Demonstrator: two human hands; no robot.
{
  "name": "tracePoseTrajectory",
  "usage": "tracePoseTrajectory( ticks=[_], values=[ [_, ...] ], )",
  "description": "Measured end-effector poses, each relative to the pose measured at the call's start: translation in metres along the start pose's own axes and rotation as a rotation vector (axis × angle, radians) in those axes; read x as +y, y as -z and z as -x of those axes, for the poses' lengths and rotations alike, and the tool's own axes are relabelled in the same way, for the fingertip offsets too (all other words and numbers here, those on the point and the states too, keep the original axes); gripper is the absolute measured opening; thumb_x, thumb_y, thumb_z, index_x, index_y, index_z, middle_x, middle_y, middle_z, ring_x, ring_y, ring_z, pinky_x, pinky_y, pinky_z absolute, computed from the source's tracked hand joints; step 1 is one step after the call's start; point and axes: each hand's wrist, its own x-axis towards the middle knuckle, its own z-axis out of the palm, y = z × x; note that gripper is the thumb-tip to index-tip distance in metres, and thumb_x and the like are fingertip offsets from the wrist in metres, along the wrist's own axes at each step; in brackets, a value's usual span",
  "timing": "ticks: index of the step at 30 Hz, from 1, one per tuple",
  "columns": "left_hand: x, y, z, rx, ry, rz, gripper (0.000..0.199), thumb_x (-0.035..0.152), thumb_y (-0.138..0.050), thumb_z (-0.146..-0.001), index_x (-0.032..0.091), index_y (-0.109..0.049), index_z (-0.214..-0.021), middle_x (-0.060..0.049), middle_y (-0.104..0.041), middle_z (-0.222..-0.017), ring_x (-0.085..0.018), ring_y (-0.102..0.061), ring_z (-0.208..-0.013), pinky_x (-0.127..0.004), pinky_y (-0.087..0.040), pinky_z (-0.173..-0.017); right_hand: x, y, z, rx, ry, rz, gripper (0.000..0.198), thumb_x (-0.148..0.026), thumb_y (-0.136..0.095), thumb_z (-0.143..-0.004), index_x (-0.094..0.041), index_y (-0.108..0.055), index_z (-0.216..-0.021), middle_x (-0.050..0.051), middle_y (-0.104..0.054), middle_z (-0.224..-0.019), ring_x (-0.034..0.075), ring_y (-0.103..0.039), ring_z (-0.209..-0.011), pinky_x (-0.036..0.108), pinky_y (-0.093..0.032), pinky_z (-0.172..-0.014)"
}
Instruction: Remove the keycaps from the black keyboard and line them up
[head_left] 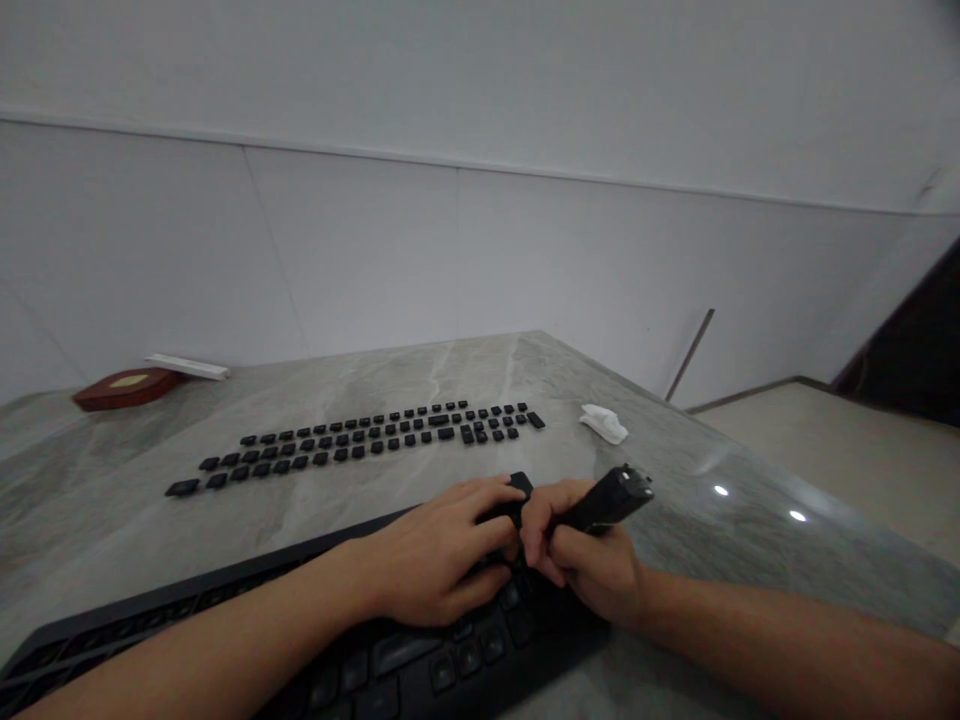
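Observation:
A black keyboard (390,655) lies slantwise on the table in front of me, with many of its keycaps off and bare sockets showing. My left hand (450,550) rests palm down across its right end, the fingers apart and touching it. Wrapped round a thick black hand-held tool (611,498) is my right hand (585,560). The tool's upper end, with small shiny parts, points up to the right. Its lower end is hidden by my fingers near the keyboard, so I cannot tell its exact kind. Loose black keycaps (341,453) lie in rows beyond the keyboard.
A crumpled white tissue (604,422) lies right of the keycaps. At the far left, a reddish-brown wooden box (127,388) sits beside a white strip (187,366). The grey marble table (720,540) meets a white wall behind; its right edge drops to the floor.

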Motion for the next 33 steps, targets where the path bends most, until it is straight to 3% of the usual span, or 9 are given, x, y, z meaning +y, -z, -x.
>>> tracePoseTrajectory(
  ticks=[5, 12, 20, 24, 28, 33],
  values=[
    [0.000, 0.000, 0.001, 0.007, -0.016, -0.018, 0.034, 0.014, -0.056, -0.087, 0.022, -0.060, -0.120, -0.011, -0.050, -0.136, -0.030, -0.043, -0.134, -0.049, -0.036, -0.115, 0.010, 0.004, -0.004, 0.139, 0.021, -0.140, 0.018, -0.014, -0.046, -0.054, -0.016, -0.065, -0.054, -0.005, -0.041, -0.036, 0.008, -0.029, -0.035, 0.021, -0.023, -0.039],
    [-0.003, -0.003, 0.003, 0.020, -0.137, -0.149, 0.032, 0.013, -0.055, -0.085, 0.023, -0.064, -0.114, -0.009, -0.051, -0.136, -0.030, -0.045, -0.131, -0.048, -0.036, -0.114, 0.007, 0.010, -0.004, -0.196, 0.163, 0.065, 0.022, -0.010, -0.052, -0.065, -0.015, -0.073, -0.059, -0.002, -0.051, -0.041, 0.009, -0.043, -0.036, 0.022, -0.034, -0.042],
    [-0.001, -0.006, 0.003, 0.111, -0.181, -0.354, 0.024, 0.014, -0.057, -0.082, 0.022, -0.066, -0.102, -0.007, -0.067, -0.104, -0.033, -0.051, -0.115, -0.049, -0.046, -0.094, -0.008, 0.003, -0.005, -0.234, 0.172, 0.249, 0.022, -0.009, -0.050, -0.070, -0.016, -0.068, -0.057, -0.002, -0.053, -0.045, 0.009, -0.047, -0.042, 0.020, -0.037, -0.045],
    [0.000, -0.007, 0.001, 0.153, -0.268, -0.450, 0.012, 0.019, -0.055, -0.088, 0.018, -0.066, -0.090, -0.008, -0.066, -0.087, -0.029, -0.055, -0.103, -0.045, -0.047, -0.087, -0.002, 0.007, -0.002, -0.392, 0.286, 0.355, 0.025, -0.017, -0.049, -0.077, -0.016, -0.064, -0.057, -0.001, -0.055, -0.047, 0.009, -0.049, -0.041, 0.019, -0.041, -0.046],
    [0.004, -0.004, -0.002, 0.104, -0.317, -0.511, 0.018, 0.019, -0.049, -0.091, 0.016, -0.063, -0.080, -0.007, -0.059, -0.076, -0.023, -0.053, -0.078, -0.041, -0.047, -0.074, 0.017, 0.018, 0.000, -0.551, 0.351, 0.389, 0.035, -0.035, -0.045, -0.086, -0.018, -0.064, -0.061, 0.003, -0.060, -0.051, 0.011, -0.052, -0.045, 0.021, -0.043, -0.050],
    [0.005, -0.001, -0.003, 0.047, -0.318, -0.510, 0.020, 0.019, -0.048, -0.092, 0.015, -0.058, -0.075, -0.007, -0.055, -0.077, -0.021, -0.048, -0.070, -0.037, -0.043, -0.061, 0.023, 0.009, -0.001, -0.552, 0.605, 0.450, 0.024, -0.028, -0.049, -0.079, -0.021, -0.054, -0.057, -0.002, -0.053, -0.045, 0.008, -0.048, -0.040, 0.019, -0.038, -0.044]
  ],
)
